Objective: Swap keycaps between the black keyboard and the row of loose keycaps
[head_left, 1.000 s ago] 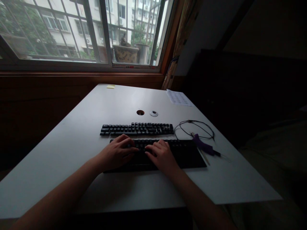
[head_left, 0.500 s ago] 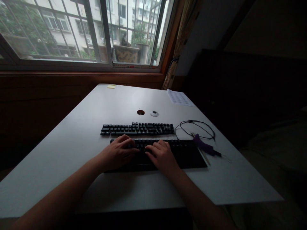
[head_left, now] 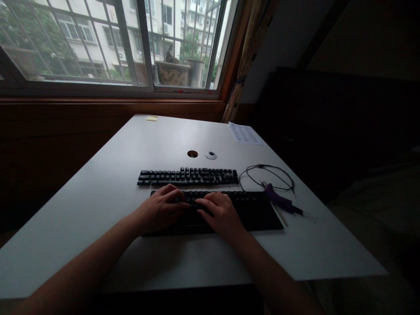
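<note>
While both hands, left (head_left: 162,208) and right (head_left: 223,216), bend over the black keyboard (head_left: 254,213), its long axis nine-to-three, I see the keycap rows (head_left: 193,176) just beyond, at twelve, left hand seemingly nearer. Dimness hides whether either hand grips anything.

I see my keyboard (head_left: 256,214) as black and read the clock from its middle. The desk (head_left: 157,144) is white, greyer toward six. Toward twelve, the row of keycaps (head_left: 187,177) is black too, and beyond it the hole (head_left: 192,154) shows orange-brown. At two the cable (head_left: 260,166) is black; at three the handle (head_left: 278,201) is purple with a black end. The note (head_left: 152,118) at eleven is pale yellow; the paper (head_left: 246,134) at one is white, patterned with grey print.
</note>
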`<state>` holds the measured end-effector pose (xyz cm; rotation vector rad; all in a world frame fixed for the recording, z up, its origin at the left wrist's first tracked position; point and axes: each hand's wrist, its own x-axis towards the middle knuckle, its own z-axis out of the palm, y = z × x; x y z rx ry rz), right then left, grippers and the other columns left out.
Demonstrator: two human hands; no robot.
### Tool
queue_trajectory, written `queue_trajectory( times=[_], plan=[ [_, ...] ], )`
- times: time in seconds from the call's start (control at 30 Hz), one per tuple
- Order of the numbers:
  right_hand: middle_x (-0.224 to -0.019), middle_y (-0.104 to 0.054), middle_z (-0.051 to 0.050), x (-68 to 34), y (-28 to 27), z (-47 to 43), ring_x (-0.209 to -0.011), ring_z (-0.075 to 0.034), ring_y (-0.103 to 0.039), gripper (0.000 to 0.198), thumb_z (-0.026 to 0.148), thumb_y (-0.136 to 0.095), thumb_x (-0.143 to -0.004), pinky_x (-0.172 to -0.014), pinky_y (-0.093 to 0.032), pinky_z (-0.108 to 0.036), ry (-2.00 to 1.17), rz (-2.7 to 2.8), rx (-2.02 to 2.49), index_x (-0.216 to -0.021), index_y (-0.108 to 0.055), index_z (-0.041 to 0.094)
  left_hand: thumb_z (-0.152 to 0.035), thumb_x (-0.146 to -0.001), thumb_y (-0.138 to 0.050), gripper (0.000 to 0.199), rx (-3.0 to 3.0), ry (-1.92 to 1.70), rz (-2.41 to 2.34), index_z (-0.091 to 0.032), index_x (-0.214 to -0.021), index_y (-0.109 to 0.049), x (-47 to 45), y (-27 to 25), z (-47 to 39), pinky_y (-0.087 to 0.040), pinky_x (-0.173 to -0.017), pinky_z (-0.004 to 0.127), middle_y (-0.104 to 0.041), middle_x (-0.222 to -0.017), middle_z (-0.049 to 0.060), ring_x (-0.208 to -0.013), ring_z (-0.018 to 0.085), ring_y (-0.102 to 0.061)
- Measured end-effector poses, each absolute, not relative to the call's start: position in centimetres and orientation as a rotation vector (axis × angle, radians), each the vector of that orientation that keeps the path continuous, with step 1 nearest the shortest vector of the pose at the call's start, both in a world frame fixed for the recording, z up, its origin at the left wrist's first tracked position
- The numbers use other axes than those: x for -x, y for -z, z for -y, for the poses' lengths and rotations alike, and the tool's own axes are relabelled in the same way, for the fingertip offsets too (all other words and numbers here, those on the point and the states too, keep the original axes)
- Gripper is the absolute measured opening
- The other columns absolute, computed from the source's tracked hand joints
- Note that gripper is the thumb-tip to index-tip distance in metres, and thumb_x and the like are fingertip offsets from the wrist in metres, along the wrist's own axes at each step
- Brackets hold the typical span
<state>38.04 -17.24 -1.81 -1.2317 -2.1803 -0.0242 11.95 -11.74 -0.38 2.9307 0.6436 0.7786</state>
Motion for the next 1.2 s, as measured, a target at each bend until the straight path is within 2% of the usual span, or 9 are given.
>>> queue_trajectory(
  times=[0.17, 0.37, 0.63, 1.2],
  plan=[
    [-0.103, -0.072, -0.005, -37.75, 1.53, 17.20, -0.092, -0.021, -0.060, 0.013, 0.022, -0.069, -0.095, -0.082, -0.044, -0.037, 0.153, 2.250, 1.143, -0.107, -0.074, 0.025, -0.025, -0.097, -0.063, 0.025, -2.931, -0.766, -0.655, -0.029, -0.119, -0.073, -11.94, 0.37, 11.74, -0.055, -0.092, 0.043, -0.066, -0.113, 0.008, -0.106, 0.026, -0.053],
    [-0.101, -0.072, -0.006, -37.86, 1.46, 17.12, -0.090, -0.023, -0.060, 0.016, 0.023, -0.067, -0.096, -0.082, -0.047, -0.039, 0.211, 2.282, 1.196, -0.111, -0.073, 0.022, -0.025, -0.096, -0.063, 0.024, -2.933, -0.779, -0.643, -0.028, -0.119, -0.073, -11.95, 0.63, 11.56, -0.055, -0.092, 0.043, -0.066, -0.113, 0.008, -0.105, 0.026, -0.053],
    [-0.099, -0.069, -0.008, -38.34, 1.91, 16.83, -0.094, -0.024, -0.062, 0.013, 0.020, -0.066, -0.096, -0.085, -0.051, -0.040, 0.025, 2.160, 1.219, -0.108, -0.071, 0.021, -0.025, -0.095, -0.064, 0.023, -2.920, -0.792, -0.662, -0.028, -0.116, -0.073, -11.88, 0.53, 11.52, -0.054, -0.092, 0.042, -0.066, -0.112, 0.007, -0.106, 0.025, -0.053],
    [-0.100, -0.070, -0.006, -38.35, 1.66, 16.85, -0.095, -0.023, -0.063, 0.011, 0.020, -0.067, -0.095, -0.085, -0.048, -0.039, -0.015, 2.226, 1.266, -0.105, -0.071, 0.022, -0.026, -0.097, -0.062, 0.022, -2.915, -0.750, -0.679, -0.028, -0.116, -0.073, -11.82, 0.46, 11.57, -0.054, -0.092, 0.043, -0.067, -0.113, 0.007, -0.106, 0.026, -0.053]
  ],
)
